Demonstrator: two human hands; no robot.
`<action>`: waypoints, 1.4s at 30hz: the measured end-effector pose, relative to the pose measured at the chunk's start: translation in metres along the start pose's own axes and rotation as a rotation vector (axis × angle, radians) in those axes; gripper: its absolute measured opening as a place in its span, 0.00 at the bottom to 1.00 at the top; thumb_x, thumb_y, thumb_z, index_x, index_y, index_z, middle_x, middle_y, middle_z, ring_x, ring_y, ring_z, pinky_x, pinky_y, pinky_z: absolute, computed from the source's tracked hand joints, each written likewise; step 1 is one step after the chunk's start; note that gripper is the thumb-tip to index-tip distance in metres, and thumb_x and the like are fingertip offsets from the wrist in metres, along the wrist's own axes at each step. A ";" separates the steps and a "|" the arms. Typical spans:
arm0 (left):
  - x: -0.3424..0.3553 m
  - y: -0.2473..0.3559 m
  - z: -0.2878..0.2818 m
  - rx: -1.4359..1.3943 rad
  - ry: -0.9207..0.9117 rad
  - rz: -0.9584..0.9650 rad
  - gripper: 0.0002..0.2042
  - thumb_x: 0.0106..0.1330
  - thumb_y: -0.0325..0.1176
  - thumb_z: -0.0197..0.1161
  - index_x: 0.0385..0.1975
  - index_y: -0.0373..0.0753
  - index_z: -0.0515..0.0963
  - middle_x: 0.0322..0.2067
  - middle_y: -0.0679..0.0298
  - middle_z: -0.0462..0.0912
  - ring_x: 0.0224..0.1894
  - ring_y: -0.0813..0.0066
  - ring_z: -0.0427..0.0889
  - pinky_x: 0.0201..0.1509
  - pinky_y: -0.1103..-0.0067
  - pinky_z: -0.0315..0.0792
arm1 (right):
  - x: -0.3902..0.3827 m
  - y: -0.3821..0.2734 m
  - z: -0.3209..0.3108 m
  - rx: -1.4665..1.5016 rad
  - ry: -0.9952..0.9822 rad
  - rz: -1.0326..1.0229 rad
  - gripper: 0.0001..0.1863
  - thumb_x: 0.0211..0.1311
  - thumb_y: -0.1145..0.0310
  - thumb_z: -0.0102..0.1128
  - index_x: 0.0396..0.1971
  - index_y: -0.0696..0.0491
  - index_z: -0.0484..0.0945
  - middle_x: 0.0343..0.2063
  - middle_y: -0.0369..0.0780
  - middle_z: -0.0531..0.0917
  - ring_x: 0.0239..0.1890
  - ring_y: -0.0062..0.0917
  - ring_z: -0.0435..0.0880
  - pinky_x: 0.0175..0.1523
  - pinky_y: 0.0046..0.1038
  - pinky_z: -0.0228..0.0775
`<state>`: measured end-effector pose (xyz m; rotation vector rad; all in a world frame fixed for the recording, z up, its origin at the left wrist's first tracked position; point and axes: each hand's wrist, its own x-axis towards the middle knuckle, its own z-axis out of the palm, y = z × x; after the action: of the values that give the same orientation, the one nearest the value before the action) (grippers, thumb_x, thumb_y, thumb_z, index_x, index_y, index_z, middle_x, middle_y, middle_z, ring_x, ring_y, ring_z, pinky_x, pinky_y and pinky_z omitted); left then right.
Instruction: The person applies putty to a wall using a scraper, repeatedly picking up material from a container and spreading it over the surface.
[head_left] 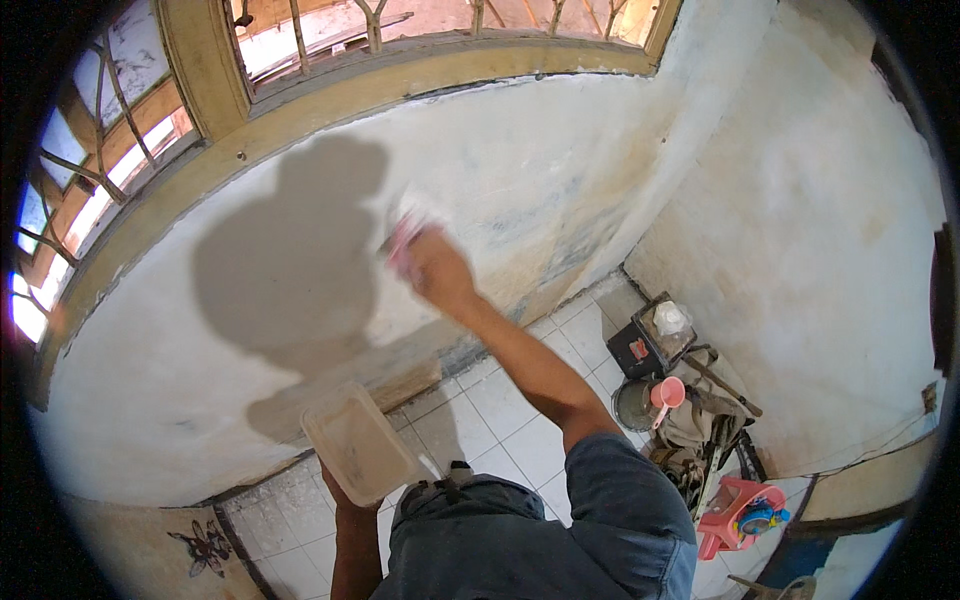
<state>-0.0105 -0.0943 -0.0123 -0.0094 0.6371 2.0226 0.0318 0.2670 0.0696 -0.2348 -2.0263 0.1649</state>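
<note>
My right hand (442, 270) reaches up to the stained white wall (520, 150). Its fingers are closed around a crumpled-looking pink and white thing (405, 240), too smeared by motion to name, at or close to the wall surface. Low on the left, my left hand (338, 488) grips a rectangular translucent plastic tub (350, 440) from below and behind. The tub is tilted and mostly hides the fingers. A pale handle-like piece (430, 463) sticks out beside the tub's right edge.
A yellowish wooden window frame (450, 88) with branch-like bars runs above. White floor tiles (480, 405) lie below. By the right corner stand a black square container (637, 350), a bucket (632, 405) with a pink dipper (668, 392), bags (700, 415) and a pink plastic object (735, 510).
</note>
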 end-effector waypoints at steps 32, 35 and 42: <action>-0.020 0.008 0.019 -0.006 0.118 0.069 0.29 0.68 0.57 0.48 0.63 0.45 0.66 0.55 0.58 0.76 0.55 0.59 0.78 0.55 0.58 0.76 | -0.048 0.014 0.014 -0.277 0.200 -0.228 0.09 0.44 0.71 0.64 0.27 0.50 0.74 0.32 0.39 0.74 0.32 0.32 0.76 0.33 0.34 0.65; -0.020 0.005 0.000 0.017 0.117 0.040 0.30 0.68 0.58 0.48 0.63 0.44 0.66 0.55 0.58 0.76 0.54 0.58 0.78 0.55 0.58 0.77 | -0.092 0.048 0.034 -0.263 0.112 -0.163 0.09 0.42 0.73 0.64 0.25 0.49 0.73 0.32 0.38 0.75 0.33 0.34 0.76 0.35 0.35 0.66; -0.027 0.007 -0.001 0.029 0.187 0.063 0.33 0.64 0.61 0.51 0.64 0.45 0.64 0.56 0.58 0.75 0.55 0.56 0.78 0.55 0.56 0.76 | -0.176 0.063 -0.009 -0.337 -0.017 0.397 0.05 0.52 0.74 0.58 0.28 0.57 0.74 0.24 0.49 0.74 0.31 0.45 0.75 0.35 0.43 0.67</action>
<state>-0.0025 -0.1193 -0.0027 -0.1648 0.7931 2.0891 0.1230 0.2868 -0.0927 -0.8512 -1.9969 0.0706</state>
